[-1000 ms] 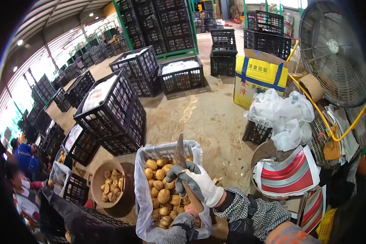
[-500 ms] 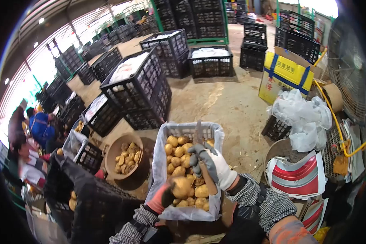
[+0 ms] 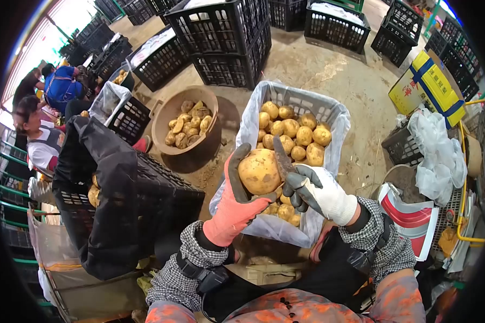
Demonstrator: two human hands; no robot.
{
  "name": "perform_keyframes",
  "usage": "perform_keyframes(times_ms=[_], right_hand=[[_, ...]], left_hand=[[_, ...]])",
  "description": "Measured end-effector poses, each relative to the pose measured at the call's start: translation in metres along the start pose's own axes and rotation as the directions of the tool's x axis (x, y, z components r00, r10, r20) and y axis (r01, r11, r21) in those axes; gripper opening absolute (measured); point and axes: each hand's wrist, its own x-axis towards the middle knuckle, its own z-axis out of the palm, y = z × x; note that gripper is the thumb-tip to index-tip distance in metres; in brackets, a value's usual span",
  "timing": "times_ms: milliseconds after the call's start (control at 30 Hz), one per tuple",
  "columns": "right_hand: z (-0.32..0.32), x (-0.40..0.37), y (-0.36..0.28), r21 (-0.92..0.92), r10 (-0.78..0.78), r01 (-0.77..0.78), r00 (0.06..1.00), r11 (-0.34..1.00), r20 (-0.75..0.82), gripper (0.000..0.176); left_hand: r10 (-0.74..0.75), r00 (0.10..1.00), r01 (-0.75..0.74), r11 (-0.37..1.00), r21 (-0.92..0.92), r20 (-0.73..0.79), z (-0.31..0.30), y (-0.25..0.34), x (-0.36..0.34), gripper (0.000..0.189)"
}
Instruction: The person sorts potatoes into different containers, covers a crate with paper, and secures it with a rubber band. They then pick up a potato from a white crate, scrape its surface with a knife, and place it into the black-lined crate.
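A large potato (image 3: 259,171) is gripped in my left hand (image 3: 229,207), which wears a coral glove with a dark palm. My right hand (image 3: 323,192), in a white glove with grey fingers, is closed around a knife; its dull brown blade (image 3: 282,155) points up at the potato's right side. Both hands are over a crate (image 3: 338,119) lined with white sheeting. Several smaller potatoes (image 3: 291,128) lie in that crate, partly hidden by my hands.
To the left are a brown tub (image 3: 161,121) of potatoes and a black crate (image 3: 170,185) draped with black cloth. Black crates (image 3: 226,37) stand stacked ahead. A yellow carton (image 3: 434,89) and plastic bags (image 3: 439,151) are on the right. People (image 3: 59,89) work at far left.
The view has tilted down. My left hand has raised the potato from low over the crate up beside the knife, and the blade now lies close to its side.
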Motion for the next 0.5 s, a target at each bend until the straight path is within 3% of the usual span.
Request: perform_keyframes(times_ms=[67, 100, 167, 233, 300, 333, 367, 433, 500], right_hand=[[0.004, 0.000, -0.006, -0.167, -0.052, 0.053, 0.999, 0.985, 0.006, 0.038], [0.003, 0.001, -0.004, -0.161, -0.042, 0.042, 0.999, 0.986, 0.005, 0.038], [0.002, 0.003, 0.001, -0.343, -0.117, 0.151, 0.986, 0.927, 0.116, 0.036], [0.004, 0.003, 0.003, -0.388, -0.070, 0.104, 0.992, 0.916, 0.101, 0.034], [0.001, 0.007, 0.019, -0.685, -0.387, 0.419, 0.897, 0.596, 0.213, 0.033], [0.004, 0.006, 0.023, -0.721, -0.446, 0.463, 0.863, 0.515, 0.235, 0.034], [0.004, 0.004, 0.022, -0.721, -0.446, 0.460, 0.865, 0.518, 0.232, 0.034], [0.007, 0.000, 0.011, -0.408, -0.093, 0.145, 0.985, 0.902, 0.144, 0.035], [0.009, 0.001, 0.024, 0.071, 0.051, -0.051, 0.999, 0.996, 0.003, 0.041]], left_hand=[[0.060, 0.998, -0.058, 0.993, 0.101, -0.012, -0.006, -0.010, -0.002, 0.094], [0.048, 0.999, -0.046, 0.994, 0.098, -0.015, -0.005, -0.011, -0.003, 0.094], [0.000, 1.000, 0.002, 0.986, 0.169, -0.017, -0.003, -0.010, -0.005, 0.092], [-0.016, 0.999, 0.024, 0.961, 0.274, -0.033, -0.011, -0.014, -0.006, 0.090], [0.068, 0.997, -0.077, 0.838, 0.540, 0.036, -0.013, -0.017, -0.007, 0.087], [0.065, 0.997, -0.075, 0.840, 0.538, 0.037, -0.011, -0.017, -0.008, 0.087], [0.043, 0.999, -0.043, 0.854, 0.519, 0.013, -0.009, -0.016, -0.009, 0.087], [0.019, 1.000, -0.016, 0.863, 0.505, -0.001, -0.005, -0.012, -0.008, 0.086], [0.010, 0.999, -0.001, 0.983, 0.183, -0.050, 0.001, -0.011, -0.006, 0.086]])
